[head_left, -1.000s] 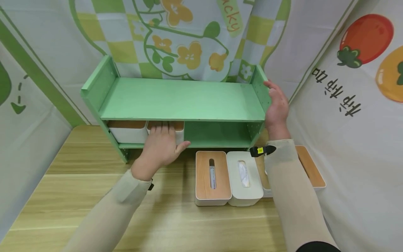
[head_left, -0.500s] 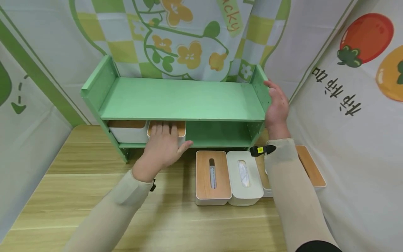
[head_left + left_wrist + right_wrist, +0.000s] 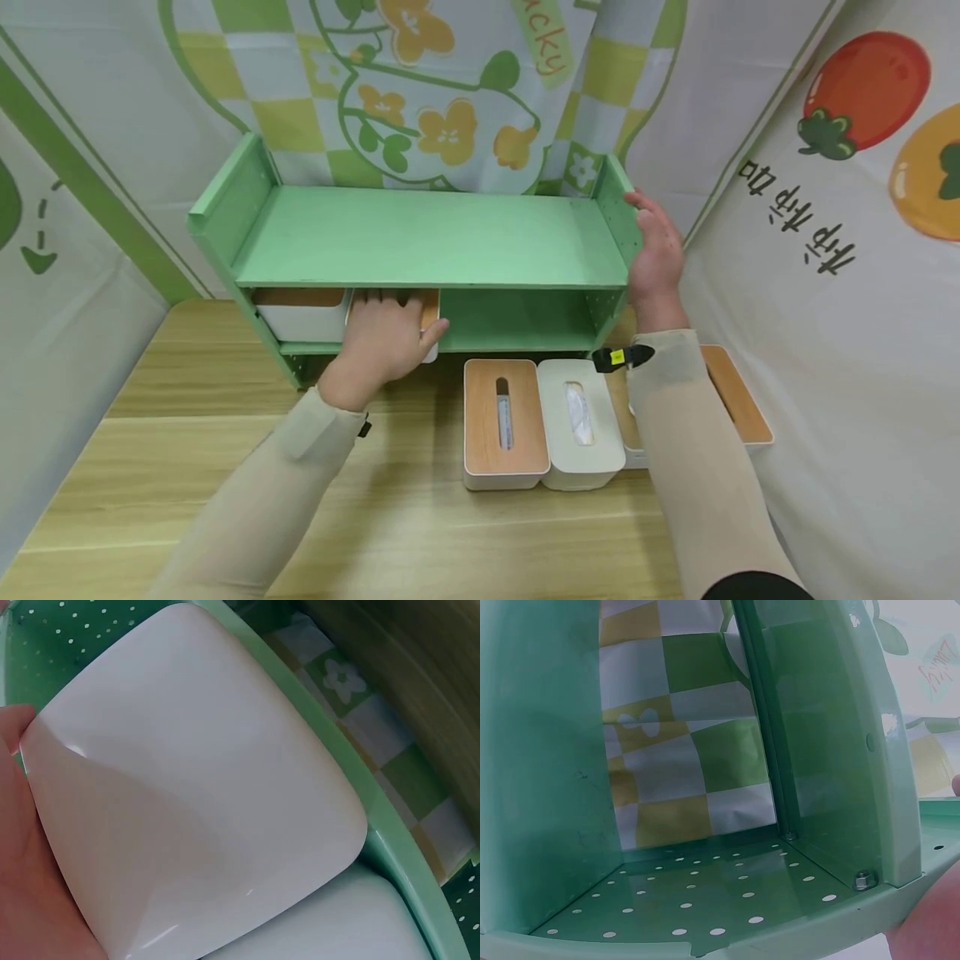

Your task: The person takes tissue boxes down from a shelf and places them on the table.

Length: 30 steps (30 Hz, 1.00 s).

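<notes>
My left hand (image 3: 382, 342) lies over a white tissue box (image 3: 430, 312) with a wooden lid, on the lower tier of the green shelf (image 3: 435, 237). Its fingers reach straight onto the lid, and the thumb points out to the right. In the left wrist view the box's white end (image 3: 195, 780) fills the middle, and the hand (image 3: 37, 900) borders it at the left. The fingertips are partly hidden under the upper board. My right hand (image 3: 656, 262) rests with extended fingers against the shelf's right side panel (image 3: 618, 208); only part of the hand (image 3: 934, 922) shows in the right wrist view.
A second wooden-lidded box (image 3: 303, 312) stands on the lower tier at the left. On the table (image 3: 420, 542), a wooden-lidded box (image 3: 480, 417) and a white-lidded box (image 3: 600, 454) stand before the shelf. More wooden-lidded boxes (image 3: 731, 379) are partly behind the right sleeve.
The box under my left hand has come slightly forward, and its lower front edge now shows beside the thumb. My right hand stays on the side panel. The head view has shifted slightly.
</notes>
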Available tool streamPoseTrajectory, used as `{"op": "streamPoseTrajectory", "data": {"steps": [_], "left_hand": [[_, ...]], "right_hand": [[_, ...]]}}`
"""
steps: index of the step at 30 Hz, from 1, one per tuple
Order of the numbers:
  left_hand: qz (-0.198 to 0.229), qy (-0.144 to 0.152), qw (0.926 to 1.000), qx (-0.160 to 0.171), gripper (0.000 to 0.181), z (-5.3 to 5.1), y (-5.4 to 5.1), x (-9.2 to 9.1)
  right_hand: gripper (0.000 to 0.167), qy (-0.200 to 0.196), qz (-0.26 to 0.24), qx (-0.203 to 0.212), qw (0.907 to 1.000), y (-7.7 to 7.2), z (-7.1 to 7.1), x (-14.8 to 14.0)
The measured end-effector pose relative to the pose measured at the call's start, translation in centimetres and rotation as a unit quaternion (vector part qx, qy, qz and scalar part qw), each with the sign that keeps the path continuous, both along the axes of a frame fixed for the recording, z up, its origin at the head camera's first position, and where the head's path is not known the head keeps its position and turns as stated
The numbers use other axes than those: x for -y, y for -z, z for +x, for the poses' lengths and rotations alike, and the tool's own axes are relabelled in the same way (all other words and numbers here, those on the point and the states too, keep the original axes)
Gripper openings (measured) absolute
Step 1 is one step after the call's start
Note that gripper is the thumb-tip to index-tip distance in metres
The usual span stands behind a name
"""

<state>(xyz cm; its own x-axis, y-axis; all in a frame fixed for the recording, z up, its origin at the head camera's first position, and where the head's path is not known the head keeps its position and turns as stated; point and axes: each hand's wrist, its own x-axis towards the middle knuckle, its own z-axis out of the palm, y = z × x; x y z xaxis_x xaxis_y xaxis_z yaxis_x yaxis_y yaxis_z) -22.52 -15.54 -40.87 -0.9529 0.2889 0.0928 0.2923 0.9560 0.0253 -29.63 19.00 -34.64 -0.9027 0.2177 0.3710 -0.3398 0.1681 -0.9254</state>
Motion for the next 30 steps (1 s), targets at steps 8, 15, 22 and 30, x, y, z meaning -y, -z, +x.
{"op": "streamPoseTrajectory", "data": {"steps": [8,15,22,30], "left_hand": [[-0.004,0.003,1.0000,-0.002,0.071,1.8,-0.1,0.0],[0.011,0.008,0.9999,0.007,0.081,1.9,-0.6,0.2],[0.008,0.011,0.9999,0.004,0.082,2.1,-0.4,0.3],[0.004,0.012,0.9999,-0.001,0.087,3.0,-0.5,0.2]], "right_hand": [[0.038,0.000,0.004,0.000,1.0000,-0.1,0.1,0.0],[0.038,-0.003,0.002,0.001,1.0000,-0.1,0.1,0.1],[0.037,-0.005,0.002,-0.008,1.0000,0.1,0.0,0.0],[0.037,-0.003,-0.004,-0.002,1.0000,0.0,-0.1,0.0]]}}
